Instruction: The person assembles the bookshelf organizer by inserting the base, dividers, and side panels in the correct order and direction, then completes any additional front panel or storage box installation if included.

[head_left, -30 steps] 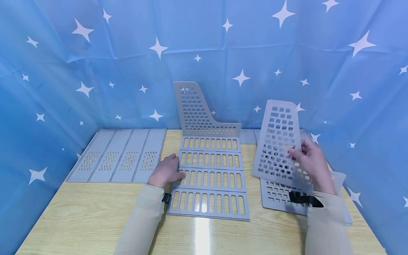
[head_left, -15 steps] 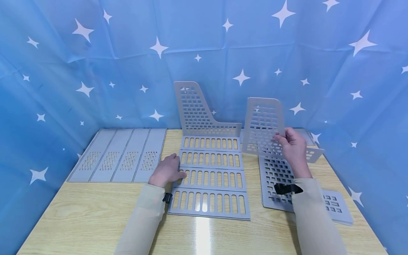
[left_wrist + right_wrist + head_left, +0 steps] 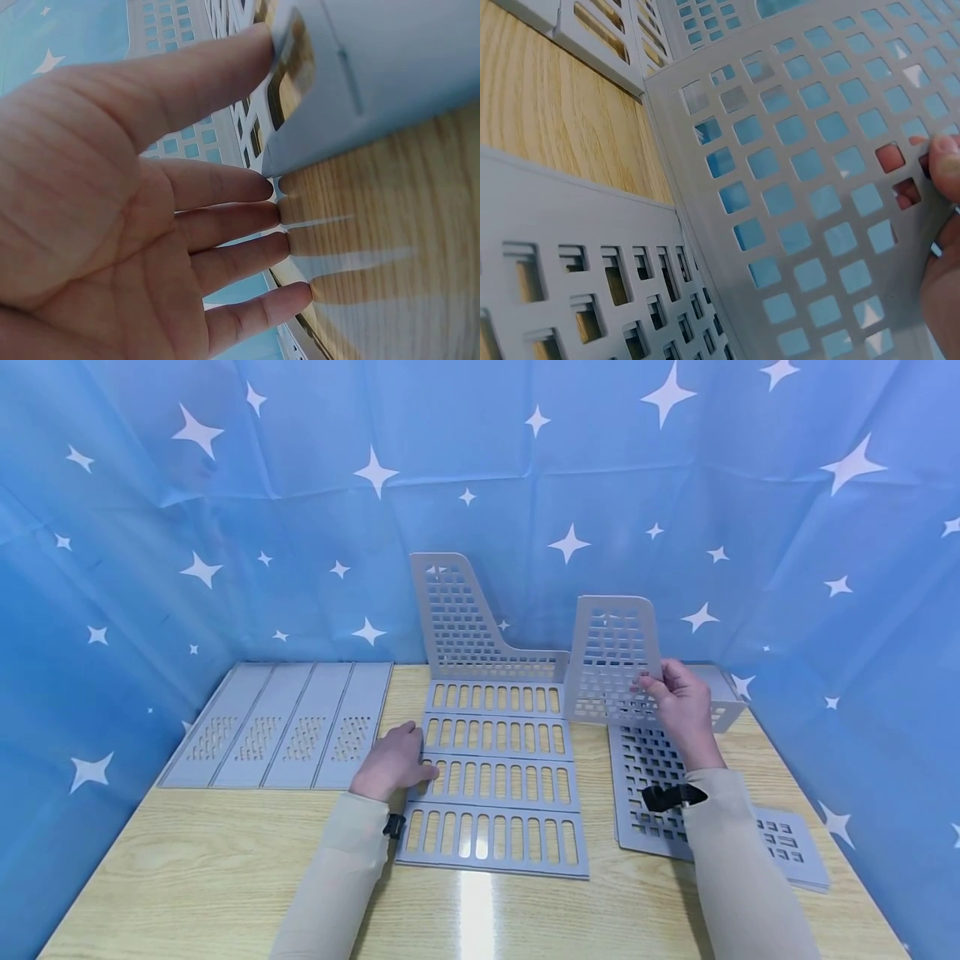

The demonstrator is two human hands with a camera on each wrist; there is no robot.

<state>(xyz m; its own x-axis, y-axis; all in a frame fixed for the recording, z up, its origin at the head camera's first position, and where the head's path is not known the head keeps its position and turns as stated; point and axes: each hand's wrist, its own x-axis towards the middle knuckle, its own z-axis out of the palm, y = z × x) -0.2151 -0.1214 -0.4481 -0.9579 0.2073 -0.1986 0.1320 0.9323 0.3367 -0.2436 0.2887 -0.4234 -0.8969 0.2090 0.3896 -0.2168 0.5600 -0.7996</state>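
Note:
My right hand (image 3: pixel 684 703) pinches a grey perforated L-shaped side panel (image 3: pixel 617 647) by its slanted edge, thumb on the near face. That panel stands upright right of the slotted panels, its lower edge close over the table. A matching L-shaped panel (image 3: pixel 457 618) stands against the backdrop behind the slotted panels (image 3: pixel 491 781). My left hand (image 3: pixel 392 764) rests at the left edge of the slotted panels, fingers extended. In the left wrist view its thumb touches a panel edge and its fingertips meet the wooden table (image 3: pixel 390 225).
Under my right forearm lies a stack of perforated panels (image 3: pixel 647 827), with smaller pieces (image 3: pixel 795 852) to its right. Several grey panels with slanted holes (image 3: pixel 300 693) lie side by side at the back left. A blue starry cloth (image 3: pixel 480 460) hangs behind the table (image 3: pixel 187 868).
My right hand has lifted the L-shaped panel off the stack, turned it upright and carried it left and back, beside the standing panel. My left hand has stayed put.

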